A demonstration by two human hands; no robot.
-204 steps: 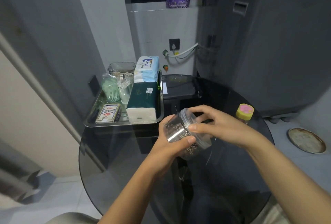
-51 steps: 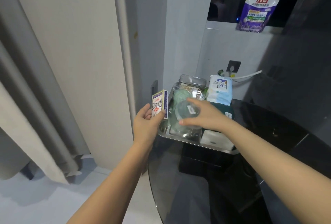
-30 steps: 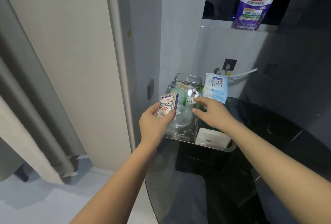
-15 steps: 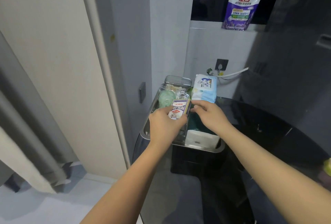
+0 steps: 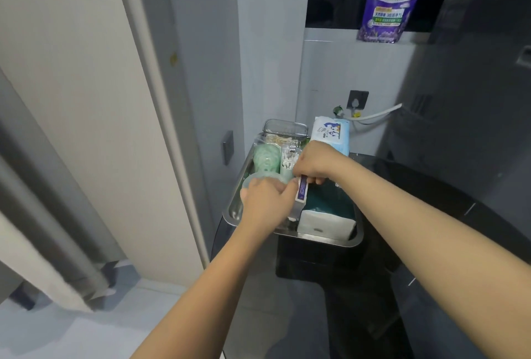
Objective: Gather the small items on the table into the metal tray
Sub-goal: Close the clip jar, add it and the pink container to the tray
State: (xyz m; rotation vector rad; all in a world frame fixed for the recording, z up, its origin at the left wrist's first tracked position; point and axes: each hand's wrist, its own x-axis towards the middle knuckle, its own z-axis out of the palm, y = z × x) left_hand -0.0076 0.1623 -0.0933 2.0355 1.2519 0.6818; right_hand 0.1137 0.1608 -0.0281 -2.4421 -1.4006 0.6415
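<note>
1. Both hands work over the metal tray (image 5: 339, 241), which sits at the far left edge of the dark glass table (image 5: 448, 215). The card box (image 5: 301, 193), held flat and face-up above the tray half a second earlier, now stands on edge inside it, wedged between the clear jar (image 5: 260, 179) and the green tissue pack (image 5: 327, 200).

2. The left hand (image 5: 265, 203) curls over the near part of the box and the jar lid; its fingers appear to grip the box, though their tips are hidden. The right hand (image 5: 314, 162) pinches the box's far end between thumb and bent fingers.

3. The shift suggests the box is being slotted upright to make room, the jar having taken the tray's near left corner a second or so before. The task looks close to done here, though the rest of the table lies outside the view.

4. The box's long axis runs from the tray's near edge toward its far edge, tilted slightly left at the far end. Its narrow purple side faces up; its broad faces look toward the tray's left and right walls.

5. Behind them, toward the far left corner, stand a green container (image 5: 266, 159) and a cotton swab holder (image 5: 288, 162).
</note>
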